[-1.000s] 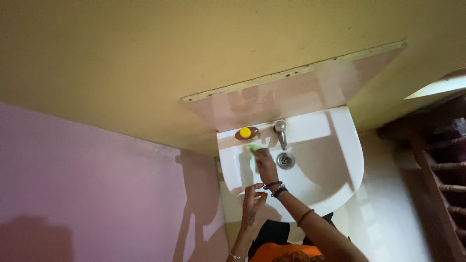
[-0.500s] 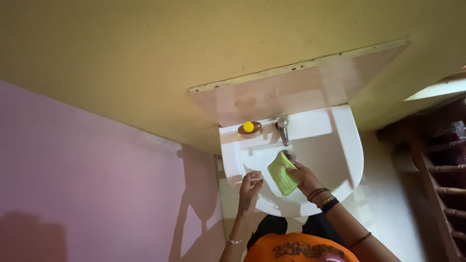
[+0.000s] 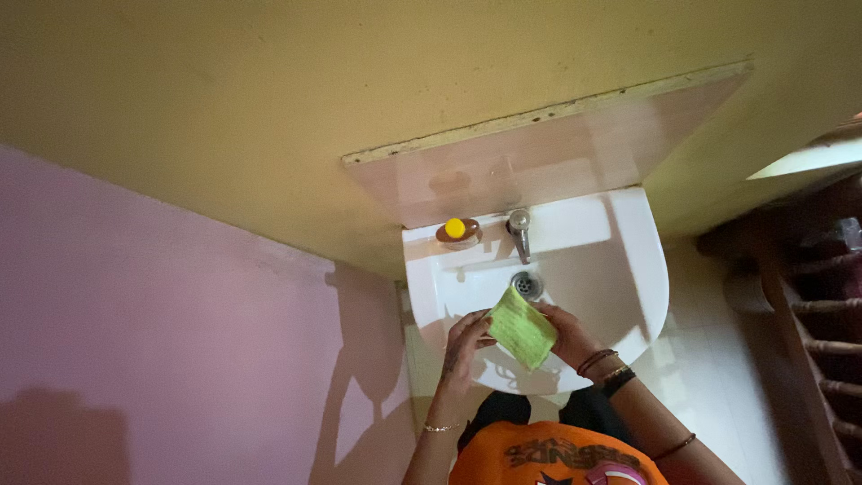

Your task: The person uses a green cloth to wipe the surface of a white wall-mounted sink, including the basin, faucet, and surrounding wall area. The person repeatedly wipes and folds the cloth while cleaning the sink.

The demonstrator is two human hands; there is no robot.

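Yellow-green cloth [image 3: 521, 327] is stretched over the white basin's [image 3: 628, 269] front half, the left hand [image 3: 462, 341] gripping its left edge and the right hand [image 3: 566, 332] clenching its right edge, with drain [image 3: 527, 285] just behind and bare bowl to the right.

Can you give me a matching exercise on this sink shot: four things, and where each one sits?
Things:
1. cloth
2. tap
3. drain
4. yellow ball

Places:
A. bottom of the basin, bare metal grate
B. back ledge, centre, spout over the bowl
C. on a brown dish, back ledge, left of the tap
D. between the left hand and right hand

Pairs: 1-D, 2-B, 3-A, 4-C
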